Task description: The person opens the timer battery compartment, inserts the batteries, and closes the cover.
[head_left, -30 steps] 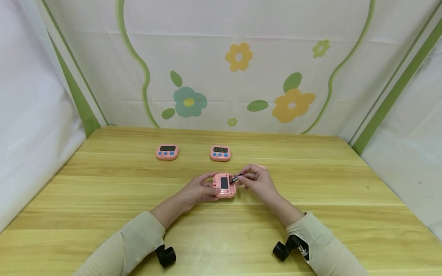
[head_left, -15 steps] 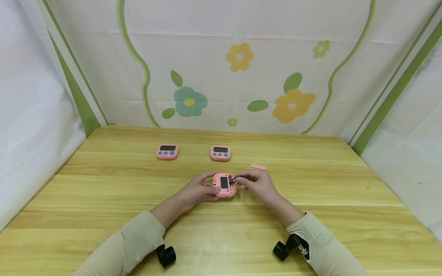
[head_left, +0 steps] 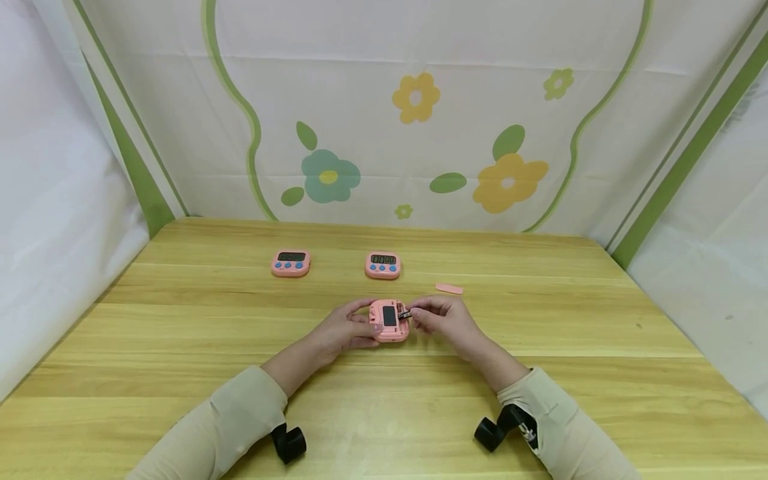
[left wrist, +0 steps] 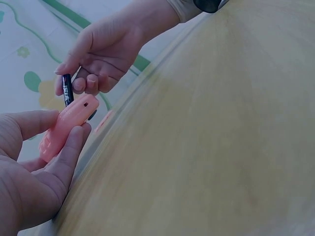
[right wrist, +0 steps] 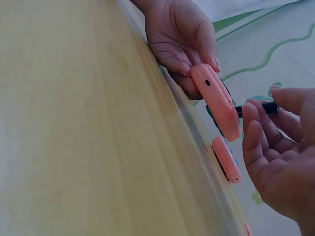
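Note:
My left hand (head_left: 343, 331) grips a pink digital timer (head_left: 379, 331) by its left side, thumb on the back, fingers beneath. The timer's back faces up, with a dark panel in the middle and an uncovered battery compartment along its right side. Between thumb and fingers my right hand (head_left: 447, 322) pinches a small black battery (left wrist: 67, 89). One end of the battery meets the timer's compartment, and the battery stands tilted out of it in the left wrist view. From the right wrist view, the timer (right wrist: 216, 101) shows edge-on, with the battery (right wrist: 263, 109) at its back.
Two more pink timers, one at the left (head_left: 291, 264) and one in the middle (head_left: 383, 265), lie face up farther back on the wooden table (head_left: 384, 413). A pink battery cover (head_left: 449, 289) lies beyond my right hand. A flowered cloth (head_left: 372, 107) hangs behind the table.
My right hand has drawn slightly nearer, uncovering the pink battery cover behind it. The battery's tip has moved at the timer's compartment. My left hand keeps its grip on the timer.

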A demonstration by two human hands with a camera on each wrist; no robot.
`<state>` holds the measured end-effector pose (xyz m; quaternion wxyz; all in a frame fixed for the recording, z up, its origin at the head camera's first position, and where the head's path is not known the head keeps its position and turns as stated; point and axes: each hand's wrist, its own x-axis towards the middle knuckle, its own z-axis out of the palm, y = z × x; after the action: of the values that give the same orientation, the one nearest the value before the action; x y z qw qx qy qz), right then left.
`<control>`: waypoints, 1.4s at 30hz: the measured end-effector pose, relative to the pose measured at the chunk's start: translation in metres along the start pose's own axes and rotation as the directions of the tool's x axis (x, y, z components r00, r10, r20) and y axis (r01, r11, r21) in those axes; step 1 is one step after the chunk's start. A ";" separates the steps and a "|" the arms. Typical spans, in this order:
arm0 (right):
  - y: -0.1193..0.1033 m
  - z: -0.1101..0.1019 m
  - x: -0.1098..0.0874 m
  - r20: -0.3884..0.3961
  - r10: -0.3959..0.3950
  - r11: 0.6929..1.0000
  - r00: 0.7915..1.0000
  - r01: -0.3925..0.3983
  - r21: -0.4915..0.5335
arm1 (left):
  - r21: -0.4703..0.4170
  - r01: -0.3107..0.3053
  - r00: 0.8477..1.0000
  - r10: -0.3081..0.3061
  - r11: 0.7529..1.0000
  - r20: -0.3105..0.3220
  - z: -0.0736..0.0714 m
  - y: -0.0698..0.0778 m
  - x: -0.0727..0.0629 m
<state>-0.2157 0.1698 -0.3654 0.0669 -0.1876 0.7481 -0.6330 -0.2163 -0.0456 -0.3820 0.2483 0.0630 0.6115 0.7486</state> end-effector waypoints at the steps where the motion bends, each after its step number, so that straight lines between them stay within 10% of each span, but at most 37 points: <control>1: 0.000 0.000 0.000 0.015 -0.004 1.000 1.000 0.003 0.017 | -0.002 0.000 1.000 0.000 1.000 -0.002 0.000 0.000 0.000; 8: 0.001 0.001 0.000 0.096 -0.012 0.999 0.995 0.008 0.045 | -0.023 0.008 1.000 -0.008 1.000 -0.007 0.001 0.002 0.001; 26: 0.001 0.004 0.000 0.005 0.036 0.985 0.999 -0.035 -0.170 | -0.027 0.005 1.000 -0.004 1.000 0.020 0.000 0.002 0.000; 42: 0.004 0.003 0.001 0.151 0.091 0.994 0.984 -0.081 -0.069 | 0.004 0.001 0.997 -0.001 1.000 0.073 -0.001 0.002 0.000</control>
<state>-0.2160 0.1674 -0.3695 0.1457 -0.2054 0.7676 -0.5893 -0.2170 -0.0467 -0.3804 0.2707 0.0904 0.6037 0.7444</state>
